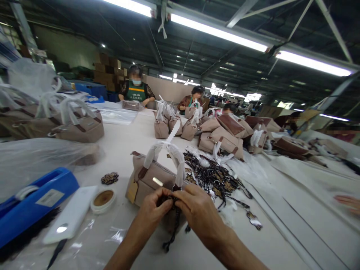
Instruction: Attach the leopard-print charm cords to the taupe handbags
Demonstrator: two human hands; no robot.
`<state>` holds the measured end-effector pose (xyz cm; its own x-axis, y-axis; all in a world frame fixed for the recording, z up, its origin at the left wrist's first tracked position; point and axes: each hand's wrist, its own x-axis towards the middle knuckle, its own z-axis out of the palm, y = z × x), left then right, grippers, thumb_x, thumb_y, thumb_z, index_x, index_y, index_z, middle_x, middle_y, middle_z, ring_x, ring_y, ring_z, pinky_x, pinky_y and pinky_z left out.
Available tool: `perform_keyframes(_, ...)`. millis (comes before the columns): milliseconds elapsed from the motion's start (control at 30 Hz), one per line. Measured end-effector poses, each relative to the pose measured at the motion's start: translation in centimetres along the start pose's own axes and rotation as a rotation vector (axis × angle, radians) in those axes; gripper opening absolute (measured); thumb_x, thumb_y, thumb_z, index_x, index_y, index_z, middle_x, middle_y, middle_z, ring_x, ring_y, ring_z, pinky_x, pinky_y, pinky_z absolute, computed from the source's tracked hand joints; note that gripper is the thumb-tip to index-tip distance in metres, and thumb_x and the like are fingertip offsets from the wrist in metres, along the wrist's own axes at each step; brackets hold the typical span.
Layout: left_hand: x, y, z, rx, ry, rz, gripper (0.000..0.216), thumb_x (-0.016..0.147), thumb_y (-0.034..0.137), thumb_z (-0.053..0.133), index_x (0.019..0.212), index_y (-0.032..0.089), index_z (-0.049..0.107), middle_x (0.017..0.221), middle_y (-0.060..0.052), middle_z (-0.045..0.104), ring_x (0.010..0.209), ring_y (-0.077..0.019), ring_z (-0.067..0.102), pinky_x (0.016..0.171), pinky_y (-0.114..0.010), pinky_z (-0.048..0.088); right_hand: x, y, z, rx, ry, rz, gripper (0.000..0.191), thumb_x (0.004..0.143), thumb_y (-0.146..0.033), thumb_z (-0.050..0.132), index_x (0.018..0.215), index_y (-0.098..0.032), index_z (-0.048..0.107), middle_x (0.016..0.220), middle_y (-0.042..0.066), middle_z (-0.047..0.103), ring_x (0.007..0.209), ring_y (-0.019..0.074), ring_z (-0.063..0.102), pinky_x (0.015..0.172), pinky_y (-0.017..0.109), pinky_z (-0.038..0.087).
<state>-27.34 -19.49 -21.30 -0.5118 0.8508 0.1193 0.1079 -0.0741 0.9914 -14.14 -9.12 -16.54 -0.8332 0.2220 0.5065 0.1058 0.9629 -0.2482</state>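
Note:
A beige handbag (149, 180) with white-wrapped handles stands on the table in front of me. My left hand (153, 208) and my right hand (197, 210) meet at its near side, fingers pinched together on a dark patterned strap (176, 221) that dangles down toward me. A heap of similar dark leopard-print straps (216, 176) lies just right of the bag.
A blue tape dispenser (33, 202), a white tray (70, 215) and a tape roll (103, 198) lie at left. More wrapped handbags (81, 129) and bags (222, 138) crowd the table. Several workers sit along the far side; another person's hand (348, 202) shows at right.

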Motion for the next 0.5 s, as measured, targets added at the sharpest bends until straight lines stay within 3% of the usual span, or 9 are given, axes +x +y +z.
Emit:
perform_keyframes(100,-0.2,-0.1,-0.1,0.077,0.057,0.042,0.02,0.081,0.037,0.06,0.082,0.017,0.064,0.076,-0.001,0.065,0.073,-0.0174,0.056,0.069,-0.027,0.043,-0.5,-0.1,0.7,-0.118,0.104,-0.061,0.023,0.095,-0.022,0.051,0.079,-0.019,0.067,0.072,0.004,0.058,0.07,0.0172,0.052,0.065,0.029,0.04)
perform_keyframes(200,-0.3,-0.7,-0.3,0.065,0.058,-0.016,0.023,0.082,0.04,0.06,0.083,0.017,0.064,0.072,-0.001,0.063,0.068,-0.0162,0.055,0.063,-0.025,0.042,-1.0,0.2,1.0,-0.14,0.126,-0.093,0.028,0.097,-0.021,0.046,0.077,-0.018,0.065,0.072,0.004,0.058,0.071,0.0176,0.051,0.067,0.03,0.038)
perform_keyframes(500,-0.7,-0.5,-0.2,-0.551,-0.035,-0.339,0.037,0.067,0.04,0.078,0.088,0.015,0.062,0.071,0.001,0.061,0.06,-0.0108,0.053,0.057,-0.023,0.045,-0.7,0.2,0.2,-0.096,0.047,-0.146,0.026,0.098,-0.021,0.045,0.081,-0.019,0.064,0.074,0.004,0.059,0.073,0.0176,0.052,0.068,0.03,0.039)
